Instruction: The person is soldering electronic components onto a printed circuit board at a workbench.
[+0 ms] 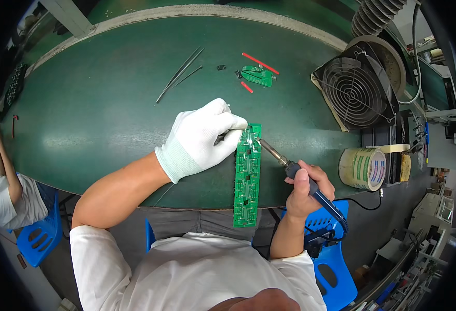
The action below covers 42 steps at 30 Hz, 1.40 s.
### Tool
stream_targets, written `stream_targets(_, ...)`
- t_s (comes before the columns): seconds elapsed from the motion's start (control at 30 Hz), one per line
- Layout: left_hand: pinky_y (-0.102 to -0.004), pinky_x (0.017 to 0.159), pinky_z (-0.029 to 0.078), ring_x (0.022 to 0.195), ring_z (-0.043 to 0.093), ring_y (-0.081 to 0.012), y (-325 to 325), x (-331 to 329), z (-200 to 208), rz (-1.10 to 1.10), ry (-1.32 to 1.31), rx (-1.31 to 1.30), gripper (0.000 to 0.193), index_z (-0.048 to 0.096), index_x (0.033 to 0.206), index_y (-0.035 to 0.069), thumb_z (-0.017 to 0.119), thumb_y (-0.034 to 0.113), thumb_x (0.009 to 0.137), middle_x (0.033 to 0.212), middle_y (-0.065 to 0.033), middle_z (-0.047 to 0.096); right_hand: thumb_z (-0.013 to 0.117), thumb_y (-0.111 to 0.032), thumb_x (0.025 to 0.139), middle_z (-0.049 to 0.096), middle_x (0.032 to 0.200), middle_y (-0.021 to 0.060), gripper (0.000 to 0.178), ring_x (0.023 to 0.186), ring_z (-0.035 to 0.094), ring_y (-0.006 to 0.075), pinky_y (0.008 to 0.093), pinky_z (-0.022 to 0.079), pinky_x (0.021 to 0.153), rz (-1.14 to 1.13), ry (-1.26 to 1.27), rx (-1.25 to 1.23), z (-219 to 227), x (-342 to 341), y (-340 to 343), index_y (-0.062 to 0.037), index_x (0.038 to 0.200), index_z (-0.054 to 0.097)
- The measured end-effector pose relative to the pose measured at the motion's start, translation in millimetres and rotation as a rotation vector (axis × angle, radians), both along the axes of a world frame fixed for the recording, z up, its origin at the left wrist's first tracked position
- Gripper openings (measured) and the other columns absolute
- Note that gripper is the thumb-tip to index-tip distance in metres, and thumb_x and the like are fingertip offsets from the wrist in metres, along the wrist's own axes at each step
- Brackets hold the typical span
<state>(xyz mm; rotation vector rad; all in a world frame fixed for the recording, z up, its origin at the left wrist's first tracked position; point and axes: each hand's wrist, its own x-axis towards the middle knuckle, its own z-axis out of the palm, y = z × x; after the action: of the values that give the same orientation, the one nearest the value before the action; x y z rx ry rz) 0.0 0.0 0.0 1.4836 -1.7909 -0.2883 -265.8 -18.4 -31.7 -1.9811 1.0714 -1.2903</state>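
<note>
My left hand (204,132), in a white knit glove, is closed in a pinch at the upper left edge of a long green circuit board (246,189). What lies between its fingertips is too small to make out. A thin wire (164,194) shows below the glove's cuff. Bare, my right hand (311,189) grips a soldering iron (290,167) with a dark blue handle. The iron's tip meets or hovers just over the board's upper right part; I cannot tell which. The board's near end reaches past the table edge, over my lap.
Tweezers (178,75), a small green board (257,76) and red sticks (260,63) lie farther up the green table (108,103). To the right stand a black fan (352,90) and a tape roll (362,168). Another person (15,199) sits at far left.
</note>
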Motion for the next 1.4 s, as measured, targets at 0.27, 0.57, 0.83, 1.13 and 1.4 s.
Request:
stream_targets(0.27, -0.0295, 0.052, 0.040, 0.054, 0.047, -0.0175, -1, 2, 5, -0.037, 0.108, -0.115, 0.015, 0.069, 0.089, 0.009, 0.070, 0.004, 0.075, 0.076, -0.0031, 0.055, 0.065, -0.018, 0.089, 0.061, 0.070, 0.0089, 0.034, 0.056, 0.056, 0.0165, 0.0274, 0.051, 0.053, -0.346, -0.354, -0.211, 18, -11, 8, 0.0035, 0.116, 0.064)
stream_targets(0.57, -0.0285, 0.053, 0.040, 0.056, 0.047, -0.0171, 6, 2, 8, -0.027, 0.164, 0.053, 0.014, 0.069, 0.091, 0.009, 0.070, 0.005, 0.077, 0.073, -0.0031, 0.054, 0.058, -0.009, 0.094, 0.064, 0.074, 0.0087, 0.032, 0.060, 0.054, 0.0152, 0.0272, 0.049, 0.058, -0.880, -0.120, -0.217, 23, -79, 20, 0.0017, 0.125, 0.060)
stream_targets(0.83, -0.0294, 0.050, 0.039, 0.052, 0.048, -0.0156, 6, 0, 0, 0.029, 0.079, -0.028, 0.009, 0.066, 0.081, 0.010, 0.071, 0.007, 0.075, 0.071, -0.0007, 0.055, 0.062, -0.007, 0.091, 0.066, 0.072, 0.0117, 0.035, 0.055, 0.057, 0.0160, 0.0248, 0.048, 0.054, -0.568, -0.342, -0.062, 27, -21, 16, 0.0054, 0.123, 0.060)
stream_targets(1.13, -0.0296, 0.046, 0.038, 0.047, 0.047, -0.0168, 8, 2, 2, 0.027, 0.025, -0.029, 0.011, 0.062, 0.076, 0.012, 0.072, 0.008, 0.072, 0.069, 0.0017, 0.055, 0.076, -0.010, 0.075, 0.068, 0.066, 0.0135, 0.025, 0.050, 0.063, 0.0188, 0.0247, 0.050, 0.051, -0.154, 0.054, -0.125, 32, 34, 16, 0.0045, 0.095, 0.071)
stream_targets(1.4, -0.0292, 0.047, 0.038, 0.048, 0.046, -0.0160, 6, 3, 1, 0.015, 0.050, -0.044, 0.013, 0.065, 0.079, 0.011, 0.073, 0.004, 0.071, 0.070, 0.0009, 0.055, 0.078, -0.010, 0.074, 0.068, 0.065, 0.0128, 0.022, 0.049, 0.061, 0.0176, 0.0237, 0.048, 0.050, -0.160, 0.066, -0.081, 30, 36, 17, 0.0044, 0.089, 0.071)
